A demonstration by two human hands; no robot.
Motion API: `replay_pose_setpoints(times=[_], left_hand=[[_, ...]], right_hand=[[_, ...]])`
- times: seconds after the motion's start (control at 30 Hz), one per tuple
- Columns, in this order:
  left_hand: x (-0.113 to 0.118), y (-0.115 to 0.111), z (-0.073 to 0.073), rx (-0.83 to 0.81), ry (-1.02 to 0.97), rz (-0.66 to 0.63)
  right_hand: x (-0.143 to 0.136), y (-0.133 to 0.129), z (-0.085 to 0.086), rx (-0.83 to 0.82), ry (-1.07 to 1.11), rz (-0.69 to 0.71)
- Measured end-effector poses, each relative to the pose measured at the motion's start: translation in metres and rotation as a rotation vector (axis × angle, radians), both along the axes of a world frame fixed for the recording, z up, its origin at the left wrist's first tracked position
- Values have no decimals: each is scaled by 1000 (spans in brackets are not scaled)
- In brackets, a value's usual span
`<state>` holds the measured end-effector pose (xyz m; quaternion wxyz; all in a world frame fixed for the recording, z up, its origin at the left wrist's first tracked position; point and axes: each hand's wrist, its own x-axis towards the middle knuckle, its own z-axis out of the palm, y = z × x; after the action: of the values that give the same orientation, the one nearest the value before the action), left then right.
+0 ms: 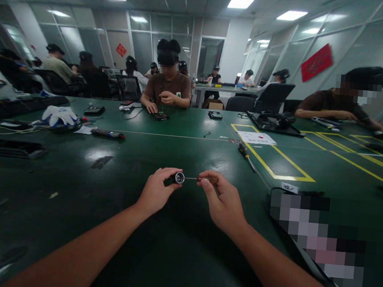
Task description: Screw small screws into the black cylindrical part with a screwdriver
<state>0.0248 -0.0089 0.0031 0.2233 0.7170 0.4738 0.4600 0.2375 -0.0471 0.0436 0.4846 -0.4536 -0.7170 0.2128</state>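
Between the thumb and fingers of my left hand (155, 194) is a small black round part (179, 177) with a pale ring at its end. Its exact kind is too small to make out. My right hand (222, 200) grips a small screwdriver (192, 178) by its reddish handle. The thin shaft points left, and its tip meets or lies just beside the round part; which of the two I cannot tell. Both hands are raised a little above the green table (109, 239).
A yellow-and-black screwdriver (246, 156) lies beyond my right hand, near a white paper sheet (256, 138). A black-and-red pen-like tool (108, 134) and white gloves (59, 116) are at left. Across the table a person (167, 90) handles a dark device (160, 116).
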Motion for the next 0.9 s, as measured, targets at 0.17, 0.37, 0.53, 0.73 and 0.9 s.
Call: replay_pose_setpoints(times=[0.17,0.37,0.53,0.73,0.9], left_hand=[[-1,0,-1,-8,-1,1],[0,1,-1,4,1,5],[0,0,0,13,2,6],[1,-1,0,18,19,-17],[1,-2,0,-2,33,3]], right_hand=[[2,2,-5,-35,33,38],[3,2,-5,-36,17,53],[0,-1,0,-4,-13,35],[1,1,-3,-50,49,23],[0,5,-7,-163,234,193]])
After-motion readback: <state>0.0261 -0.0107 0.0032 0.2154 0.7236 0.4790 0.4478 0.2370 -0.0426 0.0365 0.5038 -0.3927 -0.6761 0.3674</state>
